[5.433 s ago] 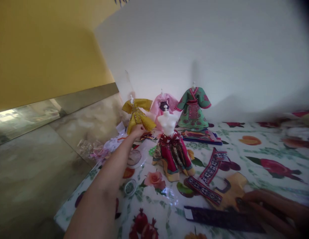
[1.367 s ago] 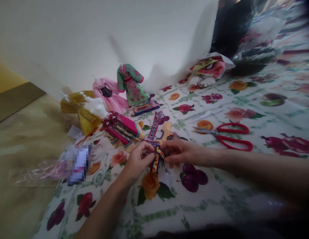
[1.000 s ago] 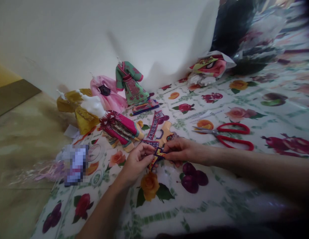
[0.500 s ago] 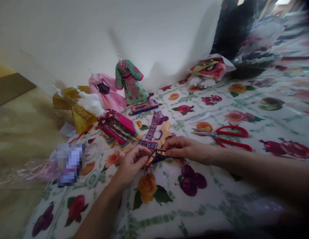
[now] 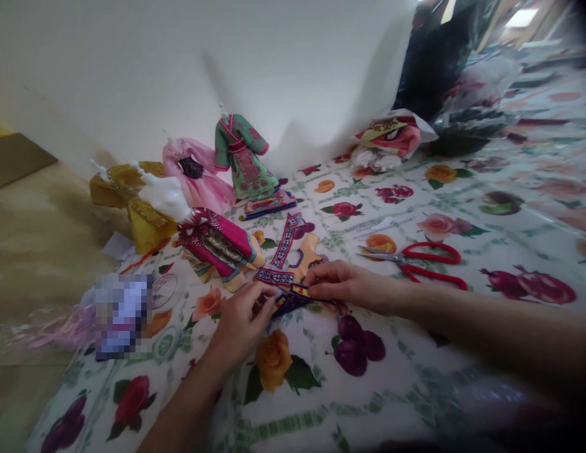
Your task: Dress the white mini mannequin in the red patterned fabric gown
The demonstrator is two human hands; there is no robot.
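Note:
Both my hands pinch a narrow dark purple trim strip (image 5: 294,302) with yellow pattern, low over the tablecloth. My left hand (image 5: 243,316) has its curled fingers and thumb on the strip's left end. On the right end, my right hand (image 5: 340,283) presses thumb and fingertips together. Just beyond lie a black-and-white patterned band (image 5: 287,241) with red edging and a tan cut-out fabric piece (image 5: 308,251), partly hidden by my right fingers. Small magenta trousers (image 5: 221,242) lie left of these pieces, attached to a white doll form (image 5: 166,196).
Red-handled scissors (image 5: 434,253) lie to the right, blades toward the middle. Behind stand a small green dress (image 5: 245,157), a pink dress (image 5: 198,173) and a gold garment (image 5: 151,220). A folded cloth stack (image 5: 269,204) lies below the green dress. Plastic-wrapped cloth (image 5: 391,138) sits by the wall.
The trim strip's left part has turned, showing less yellow and more dark purple. My left fingers have curled closer around its end. The whole view has shifted slightly.

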